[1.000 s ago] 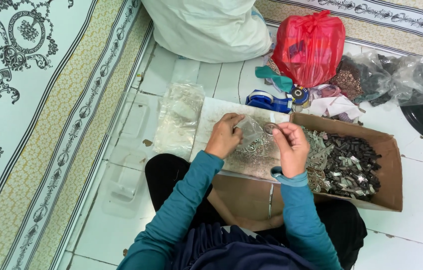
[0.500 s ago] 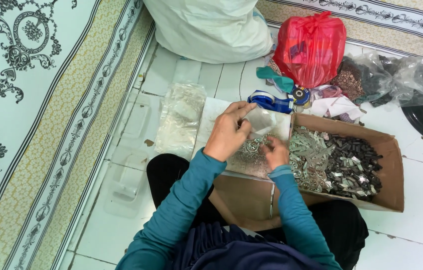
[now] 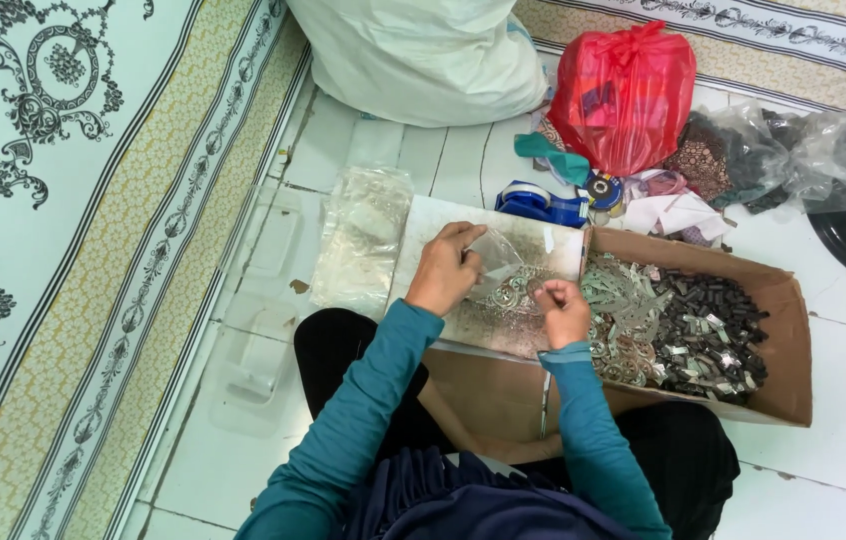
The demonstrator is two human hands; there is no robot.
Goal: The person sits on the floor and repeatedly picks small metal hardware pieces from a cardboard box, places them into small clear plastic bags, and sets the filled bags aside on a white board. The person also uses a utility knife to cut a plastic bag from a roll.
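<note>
Head view, looking down at my lap: my left hand (image 3: 446,268) pinches the upper edge of a small clear plastic bag (image 3: 496,262), fingers clamped on the film and holding its mouth up. My right hand (image 3: 562,311) sits just right of the bag, fingers curled together on something small; I cannot tell what, it is too tiny to make out. Both hands hover over the white board (image 3: 423,225) on my knees, where a scatter of silvery metal pieces (image 3: 513,298) lies beneath the bag.

I judge the step in hand to be filling the bag with pieces. The next move calls for a steady open mouth from the left hand and a precise drop from the right.

Right of the board, touching it, the cardboard box (image 3: 783,330) holds more silvery and dark pieces. Beyond the board lie a blue tape dispenser (image 3: 541,205) and a red plastic bag (image 3: 625,95).

Against a second ago: the bag then sat bunched between both hands; now the left hand has lifted it clear and the right hand has dropped lower, toward the box.
</note>
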